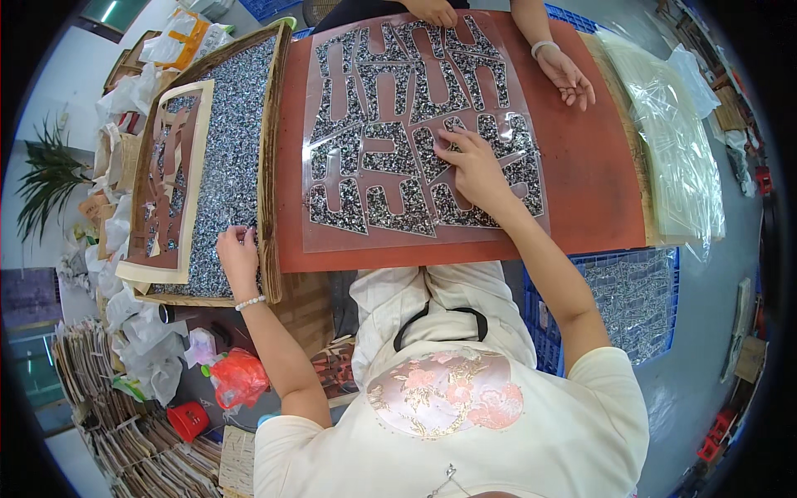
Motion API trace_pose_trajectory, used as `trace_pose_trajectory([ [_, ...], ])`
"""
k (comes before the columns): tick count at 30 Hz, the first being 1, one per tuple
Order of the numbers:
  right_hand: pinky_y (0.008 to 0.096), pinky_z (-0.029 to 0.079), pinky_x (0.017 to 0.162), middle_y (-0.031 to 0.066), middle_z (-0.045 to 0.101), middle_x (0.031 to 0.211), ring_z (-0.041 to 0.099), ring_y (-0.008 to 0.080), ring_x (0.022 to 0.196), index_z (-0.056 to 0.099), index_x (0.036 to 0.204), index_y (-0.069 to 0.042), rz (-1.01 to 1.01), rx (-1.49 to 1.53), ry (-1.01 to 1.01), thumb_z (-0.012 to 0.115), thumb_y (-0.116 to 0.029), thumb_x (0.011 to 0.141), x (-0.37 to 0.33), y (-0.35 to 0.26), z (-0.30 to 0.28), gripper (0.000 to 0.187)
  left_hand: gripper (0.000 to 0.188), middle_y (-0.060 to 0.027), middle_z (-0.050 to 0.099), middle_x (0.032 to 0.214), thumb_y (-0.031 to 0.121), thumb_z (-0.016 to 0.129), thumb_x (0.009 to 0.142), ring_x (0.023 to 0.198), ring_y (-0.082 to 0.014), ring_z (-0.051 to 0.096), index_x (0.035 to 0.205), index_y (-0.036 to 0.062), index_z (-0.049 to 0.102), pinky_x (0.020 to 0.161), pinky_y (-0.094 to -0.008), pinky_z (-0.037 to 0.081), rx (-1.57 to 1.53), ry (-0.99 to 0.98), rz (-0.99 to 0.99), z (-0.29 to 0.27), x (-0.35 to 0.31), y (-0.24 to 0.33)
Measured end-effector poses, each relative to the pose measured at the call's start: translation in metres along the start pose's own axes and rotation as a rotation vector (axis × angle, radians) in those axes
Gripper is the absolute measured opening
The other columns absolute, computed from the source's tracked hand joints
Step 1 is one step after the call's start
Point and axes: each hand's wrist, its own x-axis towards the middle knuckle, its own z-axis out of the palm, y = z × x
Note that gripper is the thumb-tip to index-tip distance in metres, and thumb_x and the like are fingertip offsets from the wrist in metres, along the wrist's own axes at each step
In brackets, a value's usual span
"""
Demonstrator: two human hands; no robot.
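Observation:
A clear plastic sheet [540, 178] with glittering black-and-silver cut-out shapes [398, 203] lies on the reddish-brown board in front of me. My right hand [473, 166] rests over the middle of the sheet, its fingers apart and fingertips on or just above the shapes. My left hand [238, 256] reaches over the near end of a wooden-rimmed tray [270, 166] on the left, fingers curled together. Whatever is between those fingertips is too small to make out. Loose glittering chips or a glittery sheet [237, 133] cover the tray's bottom; I cannot tell which.
A cream-bordered template [195, 187] with brown strips lies in the tray. Across the board, another person's hand [569, 79] hovers at the right; their other hand [436, 12] is at the sheet's far edge. Clear plastic sheets [672, 141] are stacked right. A blue crate [548, 332] stands below.

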Motion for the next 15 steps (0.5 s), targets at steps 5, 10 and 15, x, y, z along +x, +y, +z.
trace_pose_trajectory([
  [5,0.0421,0.039,0.105,0.0086,0.060,0.128,0.048,0.0321,0.125,0.070,0.112,-0.005,0.053,0.085,0.093,0.053,0.006,0.081,-0.017,-0.014,-0.015,0.036,0.016,-0.0129,0.061,0.080,0.017,0.070,0.084,0.078,-0.0308,0.055,0.081,0.0018,0.067,0.078,-0.0430,0.044,0.038,0.308,0.003,-0.012,-0.002,0.013],
  [10,0.0432,0.039,0.104,0.0087,0.062,0.123,0.050,0.0311,0.122,0.071,0.109,-0.006,0.076,0.068,0.132,0.057,0.003,0.080,-0.022,-0.014,-0.018,0.033,0.015,-0.0128,0.065,0.087,0.015,0.070,0.085,0.077,-0.0236,0.061,0.091,0.0008,0.070,0.073,-0.0334,0.049,-0.657,0.221,0.018,-0.011,0.006,0.093],
  [15,0.0434,0.039,0.103,0.0092,0.061,0.123,0.050,0.0310,0.122,0.070,0.110,-0.006,0.077,0.051,0.160,0.057,0.004,0.079,-0.011,-0.009,-0.013,0.036,0.014,-0.0116,0.065,0.088,0.012,0.071,0.084,0.078,-0.0209,0.063,0.093,0.0004,0.070,0.072,-0.0317,0.050,-0.915,-0.127,0.303,0.031,-0.007,0.220],
])
